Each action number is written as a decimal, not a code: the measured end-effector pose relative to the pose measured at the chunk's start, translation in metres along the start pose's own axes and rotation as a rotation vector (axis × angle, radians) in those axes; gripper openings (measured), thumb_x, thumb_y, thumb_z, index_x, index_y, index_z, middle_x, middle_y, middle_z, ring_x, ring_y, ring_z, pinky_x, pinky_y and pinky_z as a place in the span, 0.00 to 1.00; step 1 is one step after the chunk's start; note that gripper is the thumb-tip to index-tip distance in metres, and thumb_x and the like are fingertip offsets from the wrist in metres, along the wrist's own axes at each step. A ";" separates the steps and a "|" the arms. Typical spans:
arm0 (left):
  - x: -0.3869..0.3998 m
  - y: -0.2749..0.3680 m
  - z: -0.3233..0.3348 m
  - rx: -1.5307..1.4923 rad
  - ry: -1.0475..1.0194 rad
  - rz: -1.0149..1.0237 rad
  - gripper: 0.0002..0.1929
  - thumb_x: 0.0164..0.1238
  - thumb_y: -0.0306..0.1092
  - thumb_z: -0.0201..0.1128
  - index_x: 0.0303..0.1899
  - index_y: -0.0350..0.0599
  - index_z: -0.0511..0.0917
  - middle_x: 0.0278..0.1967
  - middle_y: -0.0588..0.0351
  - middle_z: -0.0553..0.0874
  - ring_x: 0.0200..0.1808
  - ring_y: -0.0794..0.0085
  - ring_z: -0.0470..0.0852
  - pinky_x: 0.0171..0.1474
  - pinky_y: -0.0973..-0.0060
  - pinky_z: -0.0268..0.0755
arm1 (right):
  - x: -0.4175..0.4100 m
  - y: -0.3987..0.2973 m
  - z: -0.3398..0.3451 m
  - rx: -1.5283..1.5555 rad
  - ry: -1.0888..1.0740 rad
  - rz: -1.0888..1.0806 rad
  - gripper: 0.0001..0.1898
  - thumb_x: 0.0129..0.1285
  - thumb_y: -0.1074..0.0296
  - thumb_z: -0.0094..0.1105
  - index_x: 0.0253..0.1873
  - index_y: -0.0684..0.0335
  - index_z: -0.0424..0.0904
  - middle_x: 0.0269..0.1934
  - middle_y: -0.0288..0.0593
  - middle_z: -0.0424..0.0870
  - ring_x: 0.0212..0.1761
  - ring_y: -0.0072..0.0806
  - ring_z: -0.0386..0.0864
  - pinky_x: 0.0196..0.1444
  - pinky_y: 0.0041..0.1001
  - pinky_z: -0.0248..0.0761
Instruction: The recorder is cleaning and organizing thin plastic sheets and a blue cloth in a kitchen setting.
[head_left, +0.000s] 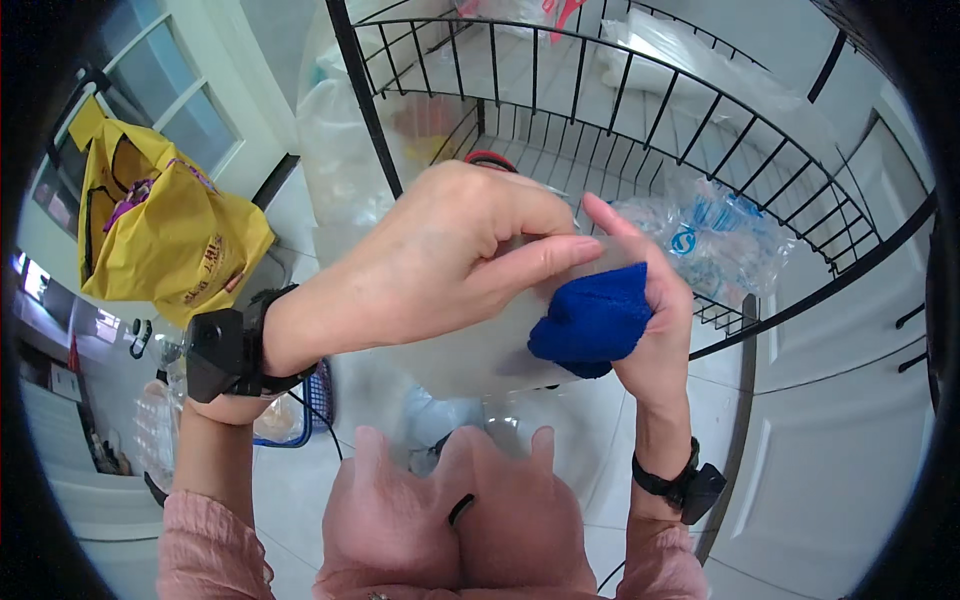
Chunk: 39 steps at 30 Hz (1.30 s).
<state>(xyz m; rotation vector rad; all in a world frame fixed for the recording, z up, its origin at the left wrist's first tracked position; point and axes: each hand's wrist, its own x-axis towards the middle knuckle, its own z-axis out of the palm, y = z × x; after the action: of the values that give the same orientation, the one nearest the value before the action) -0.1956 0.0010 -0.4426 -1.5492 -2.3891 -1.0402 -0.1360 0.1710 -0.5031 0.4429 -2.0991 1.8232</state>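
My left hand (465, 255) reaches across the middle, with thumb and forefinger pinched at the upper edge of a frosted, translucent plastic bag (457, 360). The bag hangs below both hands, and its far side is partly hidden by my left hand. On the right, my right hand (664, 307) has a folded dark blue cloth (592, 315) in its palm. Its thumb and fingers point up beside the bag's edge; whether they also grip the bag is hidden. Black straps with small devices (217, 356) are on both wrists.
A black wire rack (585, 82) curves ahead, with clear plastic packaging (720, 240) on its lower level and plastic bags (675, 67) above. At left hangs a yellow bag (165, 217). A blue basket (319, 405) stands on the tiled floor. White cabinet doors (825, 450) line the right.
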 end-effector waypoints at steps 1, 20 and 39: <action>0.000 -0.001 0.004 0.003 0.004 0.002 0.09 0.65 0.32 0.55 0.30 0.35 0.77 0.19 0.55 0.77 0.21 0.75 0.74 0.25 0.78 0.64 | 0.000 0.003 -0.003 0.078 -0.008 0.025 0.30 0.50 0.78 0.62 0.60 0.68 0.63 0.38 0.42 0.81 0.37 0.20 0.79 0.41 0.19 0.71; -0.025 -0.007 0.038 -0.051 0.270 -0.093 0.08 0.61 0.26 0.57 0.24 0.37 0.75 0.17 0.55 0.74 0.19 0.71 0.71 0.23 0.78 0.62 | -0.019 0.015 -0.003 0.250 -0.124 0.222 0.35 0.53 0.80 0.60 0.66 0.69 0.55 0.51 0.44 0.76 0.44 0.23 0.78 0.47 0.21 0.71; -0.053 -0.050 -0.033 0.188 0.736 -0.228 0.12 0.63 0.32 0.58 0.22 0.37 0.75 0.14 0.62 0.71 0.17 0.84 0.65 0.20 0.82 0.56 | -0.128 0.126 -0.077 -0.068 -0.436 0.576 0.18 0.51 0.79 0.59 0.50 0.68 0.74 0.35 0.38 0.82 0.37 0.18 0.77 0.45 0.20 0.69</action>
<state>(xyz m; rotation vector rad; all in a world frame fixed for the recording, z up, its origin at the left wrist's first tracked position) -0.2213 -0.0714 -0.4644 -0.6647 -2.0651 -1.1258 -0.0724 0.2670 -0.6612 0.2452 -2.8047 2.0858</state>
